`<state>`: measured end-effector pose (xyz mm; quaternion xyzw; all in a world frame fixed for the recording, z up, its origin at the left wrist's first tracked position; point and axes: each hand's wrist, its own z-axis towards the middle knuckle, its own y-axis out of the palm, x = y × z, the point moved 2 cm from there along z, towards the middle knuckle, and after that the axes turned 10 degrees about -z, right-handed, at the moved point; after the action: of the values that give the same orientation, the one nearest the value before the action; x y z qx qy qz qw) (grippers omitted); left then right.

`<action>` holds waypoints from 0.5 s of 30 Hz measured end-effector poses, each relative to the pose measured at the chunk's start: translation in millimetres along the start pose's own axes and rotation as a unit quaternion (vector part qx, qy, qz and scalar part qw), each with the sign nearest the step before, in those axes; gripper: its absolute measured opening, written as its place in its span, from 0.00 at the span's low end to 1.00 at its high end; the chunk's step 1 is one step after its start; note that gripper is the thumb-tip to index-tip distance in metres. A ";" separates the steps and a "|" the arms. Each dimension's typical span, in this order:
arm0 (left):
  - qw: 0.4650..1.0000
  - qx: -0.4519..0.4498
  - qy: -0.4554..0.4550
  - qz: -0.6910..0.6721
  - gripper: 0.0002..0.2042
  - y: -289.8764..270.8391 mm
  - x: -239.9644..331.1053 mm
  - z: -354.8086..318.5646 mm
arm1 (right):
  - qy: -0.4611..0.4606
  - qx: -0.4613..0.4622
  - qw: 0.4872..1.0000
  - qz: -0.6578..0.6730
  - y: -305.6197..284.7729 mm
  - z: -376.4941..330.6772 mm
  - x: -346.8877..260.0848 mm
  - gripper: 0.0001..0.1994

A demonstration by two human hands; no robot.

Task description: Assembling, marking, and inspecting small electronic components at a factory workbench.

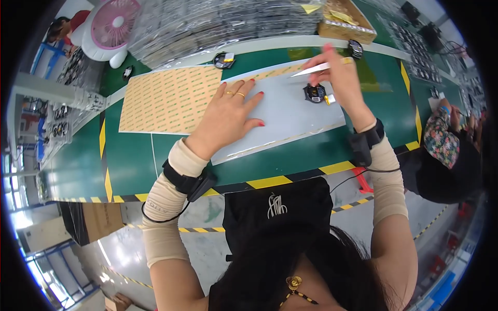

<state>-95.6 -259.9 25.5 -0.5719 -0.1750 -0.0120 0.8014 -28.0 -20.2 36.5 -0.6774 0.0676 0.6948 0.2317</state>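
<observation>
My left hand (228, 113) lies flat with its fingers spread, across the edge where a grey-white backing sheet (275, 116) meets a tan sheet of adhesive pieces (168, 101) with green print. My right hand (340, 78) is closed round a pair of pointed tweezers (315, 69), whose tips point left above the backing sheet. Just below the fingers of that hand, a small round black device part (314, 94) with a yellow tab rests on the sheet. A similar black part (223, 60) lies beyond the sheets, and another (355, 49) sits at the far right.
Plastic-wrapped stacks of trays (223, 31) line the back of the green table (197, 168). A cardboard box (346, 23) stands at the back right, a pink and white fan (111, 26) at the back left. Another person (446, 155) works on the right. Yellow-black tape marks the near edge.
</observation>
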 end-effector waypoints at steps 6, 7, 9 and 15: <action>0.997 0.009 -0.063 -0.038 0.27 2.0 -0.8 -7.4 | 0.098 -0.101 0.983 0.115 45.5 3.1 22.5 0.09; 0.997 0.007 -0.067 -0.037 0.27 2.8 -1.2 -8.3 | 0.099 -0.102 0.983 0.113 47.7 3.9 23.4 0.10; 0.996 0.031 -0.071 -0.049 0.24 3.3 -3.3 -8.1 | 0.100 -0.104 0.983 0.109 51.8 4.9 22.0 0.11; 0.994 0.080 -0.050 -0.053 0.21 4.2 -6.1 -6.9 | 0.092 -0.107 0.978 0.155 47.5 3.7 19.0 0.12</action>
<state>-98.6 -265.9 17.9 -0.4961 -0.2451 -0.0121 0.8329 -50.5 -56.2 7.8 -0.7402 0.1184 0.6606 0.0405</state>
